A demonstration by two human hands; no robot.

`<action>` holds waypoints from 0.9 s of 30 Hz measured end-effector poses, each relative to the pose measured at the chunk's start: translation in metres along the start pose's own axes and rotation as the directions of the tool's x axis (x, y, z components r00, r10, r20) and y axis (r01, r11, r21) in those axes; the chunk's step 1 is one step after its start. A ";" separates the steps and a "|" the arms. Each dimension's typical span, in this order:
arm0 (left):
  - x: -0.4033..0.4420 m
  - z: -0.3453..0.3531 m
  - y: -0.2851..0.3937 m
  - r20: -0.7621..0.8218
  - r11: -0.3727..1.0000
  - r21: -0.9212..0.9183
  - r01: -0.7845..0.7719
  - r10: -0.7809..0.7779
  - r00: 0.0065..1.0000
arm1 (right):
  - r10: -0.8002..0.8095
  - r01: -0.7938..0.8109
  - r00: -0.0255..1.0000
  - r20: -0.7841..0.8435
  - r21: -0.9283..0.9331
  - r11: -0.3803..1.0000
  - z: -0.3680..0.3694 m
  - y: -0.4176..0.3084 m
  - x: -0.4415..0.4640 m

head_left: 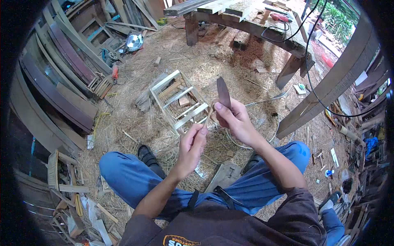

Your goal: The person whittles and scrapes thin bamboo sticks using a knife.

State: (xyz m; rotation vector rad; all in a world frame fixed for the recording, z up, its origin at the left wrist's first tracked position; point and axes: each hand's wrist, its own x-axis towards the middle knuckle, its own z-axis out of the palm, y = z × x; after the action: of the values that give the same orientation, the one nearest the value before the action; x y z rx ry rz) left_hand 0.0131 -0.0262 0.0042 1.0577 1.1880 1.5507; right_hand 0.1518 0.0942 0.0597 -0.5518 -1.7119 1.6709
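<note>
My right hand (237,122) is closed around a knife, its broad dark blade (223,91) pointing up and away from me. The handle is hidden in my fingers. A thin, light strip of wood or bamboo (209,115) runs from my left hand (192,148) up to the right thumb, near the base of the blade. My left fingers pinch its lower end. Beyond both hands, a small slatted wooden frame (177,99) lies on the ground.
A workbench (246,20) with boards and a red tool (280,17) stands ahead. A thick wooden post (328,78) leans at right, with a black cable across it. Planks line the left, near a circular saw (134,42). Shavings litter the floor. Another person's leg (331,221) shows lower right.
</note>
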 end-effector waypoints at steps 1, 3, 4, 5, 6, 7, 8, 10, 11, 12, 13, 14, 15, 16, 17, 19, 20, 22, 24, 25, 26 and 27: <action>-0.001 0.001 0.003 0.017 0.998 -0.060 0.024 -0.023 1.000 | -0.028 0.028 1.000 0.000 -0.026 0.999 0.000 0.002 0.001; -0.001 0.001 0.004 0.043 0.992 -0.122 0.035 -0.030 0.999 | -0.086 0.085 0.996 -0.002 -0.092 0.992 0.001 0.003 0.002; 0.000 0.001 0.005 0.057 0.988 -0.152 0.040 -0.032 0.998 | -0.116 0.114 0.993 -0.005 -0.132 0.985 0.002 0.003 0.002; -0.001 0.002 0.004 0.056 0.981 -0.188 0.053 -0.043 0.997 | -0.147 0.143 0.989 -0.008 -0.173 0.975 0.003 0.003 0.003; -0.001 0.003 0.002 0.057 0.973 -0.223 0.065 -0.053 0.997 | -0.237 0.223 0.971 -0.014 -0.282 0.933 0.002 0.003 0.004; -0.002 0.004 0.001 0.058 0.963 -0.258 0.078 -0.065 0.996 | -0.324 0.295 0.946 -0.010 -0.388 0.873 0.001 0.005 0.004; -0.003 0.005 0.000 0.057 0.960 -0.267 0.084 -0.071 0.996 | -0.407 0.357 0.913 0.004 -0.488 0.797 0.001 0.006 0.005; -0.004 0.007 -0.002 0.057 0.954 -0.285 0.097 -0.084 0.995 | -0.475 0.404 0.880 0.011 -0.541 0.738 0.003 0.010 0.004; -0.004 0.008 -0.005 0.045 0.952 -0.293 0.091 -0.081 0.996 | -0.506 0.426 0.862 0.016 -0.566 0.706 0.004 0.012 0.003; -0.004 0.009 -0.007 0.032 0.950 -0.300 0.084 -0.078 0.996 | -0.540 0.469 0.838 0.080 -0.611 0.638 0.002 0.015 0.004; -0.004 0.009 -0.007 0.019 0.949 -0.306 0.076 -0.074 0.997 | -0.568 0.511 0.810 0.145 -0.649 0.563 0.000 0.018 0.005; -0.001 0.009 -0.005 -0.063 0.943 -0.323 0.081 -0.107 0.992 | -0.589 0.549 0.780 0.210 -0.681 0.484 -0.001 0.021 0.006; 0.005 0.010 0.005 -0.141 0.936 -0.340 0.085 -0.140 0.980 | -0.556 0.547 0.792 0.255 -0.700 0.459 0.000 0.022 0.004; 0.009 0.010 0.011 -0.217 0.930 -0.358 0.086 -0.172 0.961 | -0.520 0.546 0.801 0.296 -0.719 0.431 0.004 0.024 0.000; 0.010 -0.002 0.006 -0.139 0.963 -0.270 0.025 -0.064 0.988 | -0.482 0.545 0.809 0.336 -0.736 0.403 0.008 0.027 -0.001; 0.007 -0.008 0.010 -0.017 0.959 -0.280 0.041 -0.048 0.999 | -0.507 0.520 0.820 0.265 -0.714 0.469 0.010 0.035 0.001; 0.005 -0.006 0.010 -0.040 0.963 -0.265 0.040 -0.053 0.998 | -0.522 0.507 0.825 0.218 -0.694 0.511 0.010 0.039 0.002; 0.000 0.002 0.009 -0.092 0.969 -0.243 0.035 -0.059 0.994 | -0.497 0.445 0.860 0.112 -0.640 0.626 0.009 0.033 0.000; 0.002 0.005 0.011 -0.067 0.980 -0.196 0.022 -0.036 0.997 | -0.374 0.316 0.927 0.024 -0.587 0.746 0.012 0.020 -0.005; 0.004 0.005 0.012 -0.055 0.985 -0.170 0.013 -0.022 0.998 | -0.308 0.248 0.951 -0.016 -0.553 0.795 0.012 0.016 -0.005; 0.004 0.005 0.011 -0.038 0.986 -0.165 -0.003 -0.004 0.999 | -0.300 0.268 0.954 0.019 -0.504 0.821 0.009 0.021 -0.002; 0.004 0.005 0.012 -0.042 0.986 -0.169 0.007 -0.014 0.999 | -0.328 0.302 0.944 0.038 -0.501 0.811 0.009 0.026 0.000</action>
State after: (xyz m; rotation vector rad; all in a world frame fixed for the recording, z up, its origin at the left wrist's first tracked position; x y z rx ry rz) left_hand 0.0148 -0.0230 0.0172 0.9097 1.0677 1.6420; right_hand 0.1414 0.0907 0.0350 -0.4984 -2.0787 0.9633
